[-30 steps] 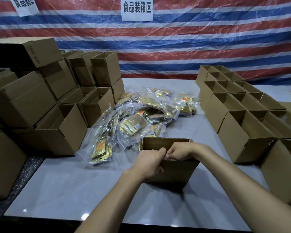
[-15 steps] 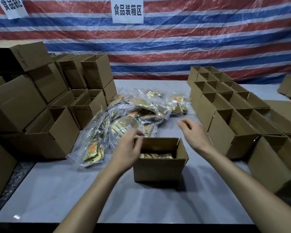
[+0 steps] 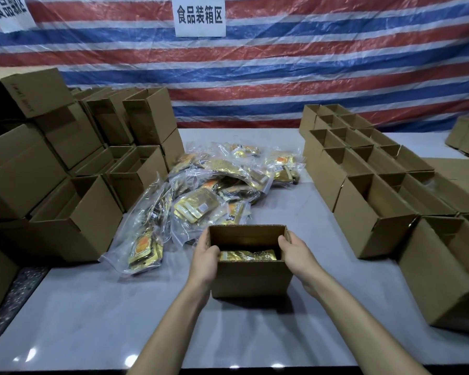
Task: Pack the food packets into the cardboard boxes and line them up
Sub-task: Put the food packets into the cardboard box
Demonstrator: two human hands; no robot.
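bare table (image 3: pixel 92 320) in front, box stacks (image 3: pixel 73 212) flanking packet heap (image 3: pixel 201 190)

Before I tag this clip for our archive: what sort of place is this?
Probably a makeshift food-packing station: a wall sign reading 食品装箱区 (food boxing area), rows of open cardboard boxes, a heap of food packets on the table.

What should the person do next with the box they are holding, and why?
Probably lift the box and carry it right to the row of open boxes. The left hand and right hand grip its sides, and gold packets already lie inside.
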